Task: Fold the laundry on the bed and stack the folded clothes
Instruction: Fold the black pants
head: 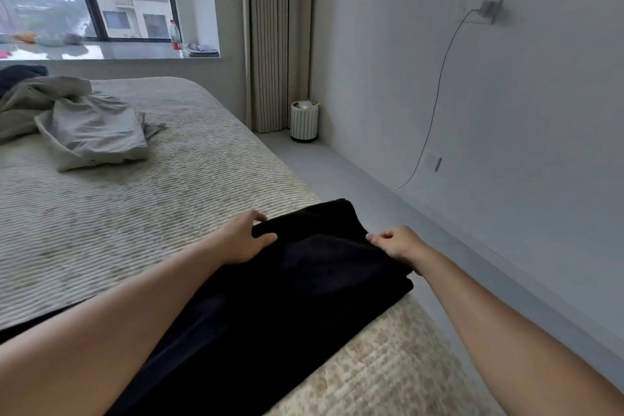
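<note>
Here the fingers [261, 215] of the left hand [241, 240] are curled over a raised fold of the black garment [304, 280], with the thumb pressed beneath it, so that the cloth is pinched; the fingers [378, 237] of the right hand [396, 243] are drawn together on the same fold at the garment's opposite edge, and the cloth is nipped there between fingertips and thumb; the two grips appear to be set at matching corners so that the fold can be carried over squarely, though this is only judged from how the edge is held. The garment itself is laid lengthwise along the near corner of the bed [135, 213], its far end reaching the bed's edge beside the floor; it is kept flat on the ribbed cover, presumably so creases can be smoothed. Further up the bed from the black garment, well apart from it, a crumpled pale grey garment [91, 125] is left unfolded, and a dark piece [20, 74] is seen beyond that; no folded stack is visible. Beyond the bed's far corner a small ribbed bin [304, 120] is stood by the curtain [273, 37].
</note>
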